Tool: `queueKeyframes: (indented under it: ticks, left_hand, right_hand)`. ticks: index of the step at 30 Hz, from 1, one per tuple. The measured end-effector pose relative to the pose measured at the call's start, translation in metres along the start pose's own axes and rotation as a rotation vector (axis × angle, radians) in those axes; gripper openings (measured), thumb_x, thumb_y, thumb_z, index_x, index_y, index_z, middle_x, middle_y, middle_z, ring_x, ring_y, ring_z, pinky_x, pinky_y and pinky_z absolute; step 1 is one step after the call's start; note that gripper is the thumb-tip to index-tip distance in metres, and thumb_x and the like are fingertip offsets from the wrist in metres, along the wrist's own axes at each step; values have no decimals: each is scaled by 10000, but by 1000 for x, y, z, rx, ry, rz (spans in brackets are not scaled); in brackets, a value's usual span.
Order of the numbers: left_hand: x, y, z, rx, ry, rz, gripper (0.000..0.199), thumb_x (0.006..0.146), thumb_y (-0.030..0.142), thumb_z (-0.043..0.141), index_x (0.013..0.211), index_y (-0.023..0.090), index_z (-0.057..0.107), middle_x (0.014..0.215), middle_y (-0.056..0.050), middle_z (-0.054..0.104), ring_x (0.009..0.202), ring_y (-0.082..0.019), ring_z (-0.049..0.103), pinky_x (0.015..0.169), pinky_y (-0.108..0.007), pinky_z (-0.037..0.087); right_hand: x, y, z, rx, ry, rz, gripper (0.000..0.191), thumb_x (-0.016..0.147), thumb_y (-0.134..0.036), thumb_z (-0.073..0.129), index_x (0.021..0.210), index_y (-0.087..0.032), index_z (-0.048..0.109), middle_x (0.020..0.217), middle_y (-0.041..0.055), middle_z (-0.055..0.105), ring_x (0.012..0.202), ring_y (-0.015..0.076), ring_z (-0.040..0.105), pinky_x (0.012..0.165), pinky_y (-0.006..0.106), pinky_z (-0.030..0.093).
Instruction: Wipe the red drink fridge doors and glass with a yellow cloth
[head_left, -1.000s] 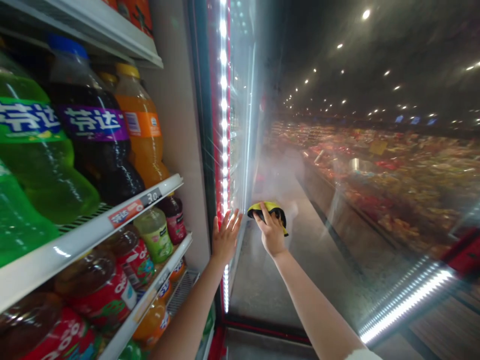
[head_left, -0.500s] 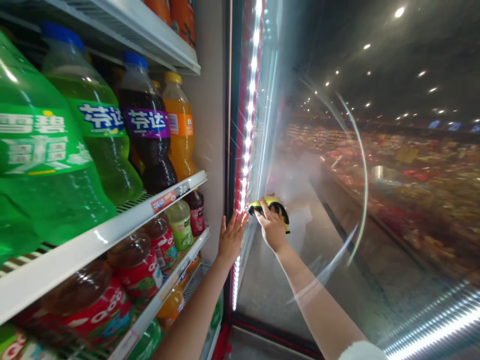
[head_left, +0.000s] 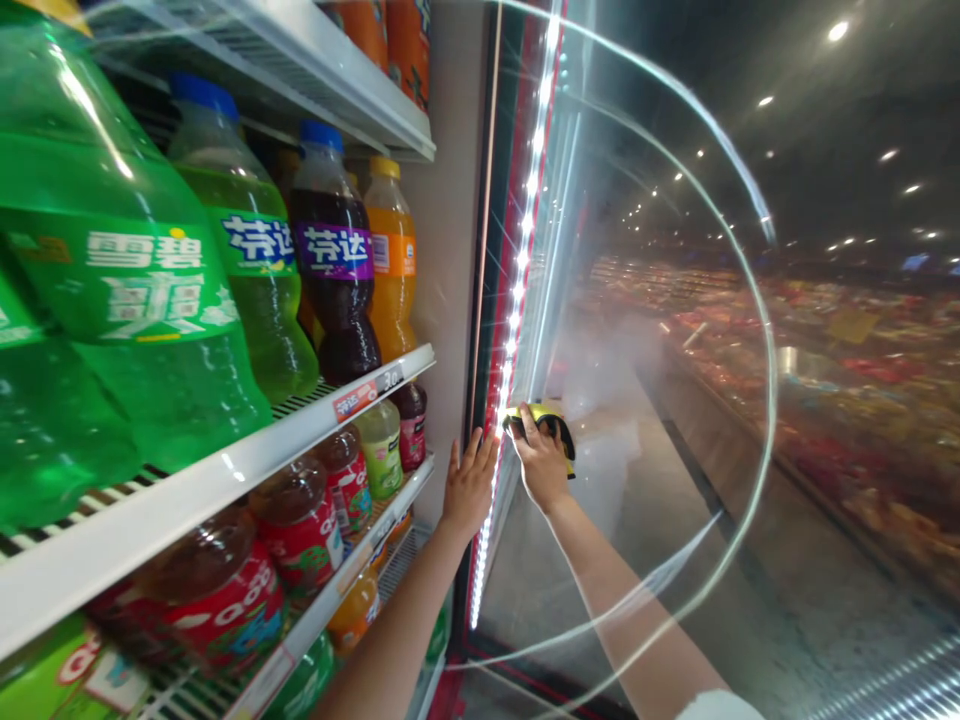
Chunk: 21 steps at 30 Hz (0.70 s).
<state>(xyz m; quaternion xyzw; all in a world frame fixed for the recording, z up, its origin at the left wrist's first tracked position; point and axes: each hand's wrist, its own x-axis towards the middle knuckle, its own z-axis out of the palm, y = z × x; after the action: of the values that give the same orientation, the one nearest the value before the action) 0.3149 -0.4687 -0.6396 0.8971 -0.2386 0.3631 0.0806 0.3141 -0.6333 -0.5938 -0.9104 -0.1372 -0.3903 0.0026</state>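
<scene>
Bare hands: two, left hand (head_left: 469, 485) and right hand (head_left: 544, 460)
Yellow-and-black cloth (head_left: 553, 410): one, at the right hand's fingers
Glass door (head_left: 675, 450): one, behind the right hand
Upright light strip (head_left: 517, 290): one, just beside the left hand
White shelf fronts (head_left: 217, 478): three, left of the left hand
White-lettered green bottles (head_left: 150, 375): at least two, far left of the left hand
Blue-capped bottles (head_left: 335, 250): two, up and left of the left hand
Red-labelled bottles (head_left: 225, 610): at least three, left of the left hand
Pink-labelled bottle (head_left: 412, 430): one, near the left hand
</scene>
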Motion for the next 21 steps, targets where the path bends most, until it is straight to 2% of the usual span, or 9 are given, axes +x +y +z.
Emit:
queueKeyframes:
  ticks: [4, 8, 11, 13, 15, 17, 21]
  left_hand:
    - [-5, 12, 8, -55, 36, -17, 753, 904, 82, 431, 1613, 149, 187, 1664, -117, 261, 1566, -281, 134, 1248, -590, 232]
    - [2, 30, 25, -218, 123, -7, 839, 925, 90, 425, 1622, 150, -39, 1679, -162, 186, 1560, -261, 162, 1232, -525, 316]
    - [15, 44, 37, -386, 151, -19, 897, 953, 137, 447, 1597, 167, -177, 1677, -200, 166, 1547, -272, 221, 1196, -496, 388]
    - [24, 52, 43, -476, 157, -26, 987, 944, 173, 501, 1564, 173, -266, 1681, -229, 99, 1549, -301, 197, 1184, -520, 396]
    - [31, 60, 46, -531, 163, -28, 1085, 895, 180, 581, 1560, 191, -276, 1684, -234, -34, 1558, -343, 97, 1189, -561, 369]
    - [36, 69, 47, -559, 168, -48, 1151, 827, 157, 651, 1586, 224, -212, 1672, -202, -175, 1551, -377, -15, 1198, -593, 333]
    - [47, 89, 44, -555, 217, -154, 1116, 768, 20, 603, 1621, 300, -60, 1650, -101, -304, 1537, -392, -91, 1220, -599, 295]
  right_hand:
    - [-10, -1, -2, 68, -75, -32, 462, 998, -238, 506, 1453, -307, 545, 1648, 48, 309, 1222, 284, 634, 1189, 586, 331]
    - [-9, 6, -12, 257, -71, -15, 414, 1051, -327, 388, 1416, -300, 583, 1635, 56, 333, 1193, 245, 670, 1209, 533, 325]
    - [-4, 13, -19, 508, -46, -29, 461, 1070, -367, 302, 1404, -262, 602, 1607, 74, 395, 1316, 231, 598, 1196, 454, 368]
    - [-4, 22, -25, 676, -7, -31, 486, 1070, -394, 299, 1389, -216, 620, 1567, 101, 460, 1384, 235, 536, 1159, 412, 424]
    - [-7, 34, -34, 778, 66, -2, 477, 1064, -401, 331, 1340, -192, 660, 1512, 122, 531, 1373, 240, 548, 1114, 393, 476]
    - [-15, 52, -45, 763, 175, 42, 444, 1057, -374, 365, 1288, -186, 695, 1439, 135, 605, 1317, 241, 601, 1078, 396, 511]
    - [-38, 90, -65, 456, 340, 65, 358, 1028, -296, 446, 1224, -188, 726, 1284, 135, 714, 1194, 242, 679, 1035, 430, 541]
